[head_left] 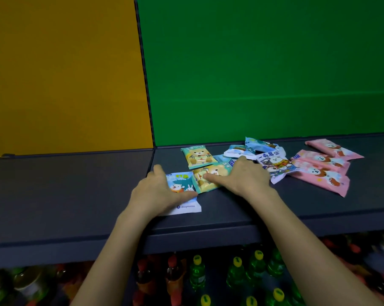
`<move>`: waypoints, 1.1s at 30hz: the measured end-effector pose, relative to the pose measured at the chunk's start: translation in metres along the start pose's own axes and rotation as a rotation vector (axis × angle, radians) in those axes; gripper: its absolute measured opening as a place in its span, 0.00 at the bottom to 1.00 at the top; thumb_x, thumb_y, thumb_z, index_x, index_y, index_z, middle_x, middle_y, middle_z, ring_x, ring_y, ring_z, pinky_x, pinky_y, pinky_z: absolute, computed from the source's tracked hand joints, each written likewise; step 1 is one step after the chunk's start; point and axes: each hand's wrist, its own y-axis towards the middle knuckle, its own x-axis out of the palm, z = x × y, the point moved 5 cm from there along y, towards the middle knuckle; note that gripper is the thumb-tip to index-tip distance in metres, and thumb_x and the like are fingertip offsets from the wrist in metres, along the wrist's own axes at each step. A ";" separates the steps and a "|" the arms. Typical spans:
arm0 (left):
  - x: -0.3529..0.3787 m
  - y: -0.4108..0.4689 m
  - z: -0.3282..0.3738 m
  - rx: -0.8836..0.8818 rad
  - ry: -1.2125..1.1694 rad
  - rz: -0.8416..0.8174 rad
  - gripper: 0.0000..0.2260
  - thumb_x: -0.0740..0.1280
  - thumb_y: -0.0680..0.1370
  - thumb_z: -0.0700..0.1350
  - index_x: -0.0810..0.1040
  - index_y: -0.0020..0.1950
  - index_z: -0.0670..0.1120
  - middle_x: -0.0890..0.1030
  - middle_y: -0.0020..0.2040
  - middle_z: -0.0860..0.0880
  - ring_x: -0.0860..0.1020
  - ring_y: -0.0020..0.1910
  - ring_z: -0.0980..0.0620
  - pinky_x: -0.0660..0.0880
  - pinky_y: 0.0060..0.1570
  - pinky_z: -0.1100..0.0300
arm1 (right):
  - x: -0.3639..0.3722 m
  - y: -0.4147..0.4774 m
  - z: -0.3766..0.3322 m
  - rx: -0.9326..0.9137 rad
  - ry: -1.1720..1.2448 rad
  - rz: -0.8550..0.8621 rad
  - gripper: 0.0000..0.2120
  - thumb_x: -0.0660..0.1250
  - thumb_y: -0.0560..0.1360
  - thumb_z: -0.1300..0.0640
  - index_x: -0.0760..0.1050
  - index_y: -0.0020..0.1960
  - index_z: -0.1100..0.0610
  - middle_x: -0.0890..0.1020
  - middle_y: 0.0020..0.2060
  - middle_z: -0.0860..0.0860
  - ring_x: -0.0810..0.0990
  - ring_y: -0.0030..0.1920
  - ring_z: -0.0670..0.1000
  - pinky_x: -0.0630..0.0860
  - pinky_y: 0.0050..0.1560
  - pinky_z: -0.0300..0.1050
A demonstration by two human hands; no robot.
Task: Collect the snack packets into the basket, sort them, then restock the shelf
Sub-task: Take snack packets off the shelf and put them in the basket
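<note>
Several snack packets lie on a dark grey shelf [76, 195]. My left hand [158, 193] rests on a blue and white packet [180, 184], thumb laid along its lower part. My right hand [241, 175] lies flat with its thumb on a yellow bear packet [208, 175] beside the blue one. Another yellow bear packet [197, 156] lies behind. Light blue packets [255, 147] sit at the back, a white and navy packet [275, 165] right of my right hand, and three pink packets [319, 171] at the far right. No basket is in view.
The shelf's back wall is yellow [65, 74] on the left and green [264, 74] on the right, split by a dark divider. Below the shelf edge stand bottles with yellow caps [237, 261] and red caps [172, 260].
</note>
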 end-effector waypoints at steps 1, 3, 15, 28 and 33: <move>0.000 0.002 -0.001 -0.030 -0.060 -0.034 0.34 0.71 0.64 0.65 0.62 0.58 0.46 0.72 0.56 0.48 0.73 0.54 0.46 0.68 0.44 0.57 | 0.001 0.002 0.000 -0.003 0.029 -0.020 0.48 0.62 0.61 0.25 0.65 0.66 0.61 0.75 0.63 0.57 0.73 0.63 0.58 0.71 0.53 0.49; -0.002 0.004 -0.004 -0.072 -0.154 -0.091 0.34 0.74 0.63 0.62 0.62 0.57 0.46 0.72 0.53 0.49 0.73 0.52 0.48 0.70 0.45 0.57 | 0.001 0.006 0.001 -0.023 0.115 -0.072 0.43 0.66 0.61 0.27 0.67 0.61 0.61 0.76 0.59 0.57 0.74 0.59 0.58 0.69 0.48 0.48; -0.014 -0.010 -0.032 -0.081 -0.924 0.058 0.18 0.73 0.71 0.40 0.71 0.57 0.44 0.82 0.51 0.44 0.82 0.48 0.47 0.78 0.51 0.53 | -0.020 0.022 0.037 -0.129 1.126 -0.256 0.16 0.77 0.62 0.63 0.78 0.47 0.60 0.84 0.30 0.49 0.81 0.30 0.44 0.71 0.31 0.30; -0.053 -0.191 -0.165 -0.374 -1.051 0.617 0.09 0.67 0.75 0.38 0.74 0.52 0.48 0.83 0.46 0.49 0.82 0.35 0.56 0.79 0.36 0.62 | 0.032 -0.099 -0.115 -0.609 1.289 -0.546 0.04 0.63 0.77 0.52 0.74 0.51 0.51 0.83 0.46 0.48 0.82 0.45 0.46 0.77 0.48 0.44; -0.053 -0.322 -0.229 -0.569 -1.002 0.856 0.10 0.69 0.74 0.41 0.74 0.53 0.50 0.84 0.42 0.49 0.81 0.34 0.54 0.75 0.33 0.63 | 0.096 -0.201 -0.192 -0.653 1.225 -0.948 0.08 0.64 0.77 0.53 0.74 0.54 0.54 0.84 0.42 0.48 0.84 0.35 0.44 0.79 0.33 0.39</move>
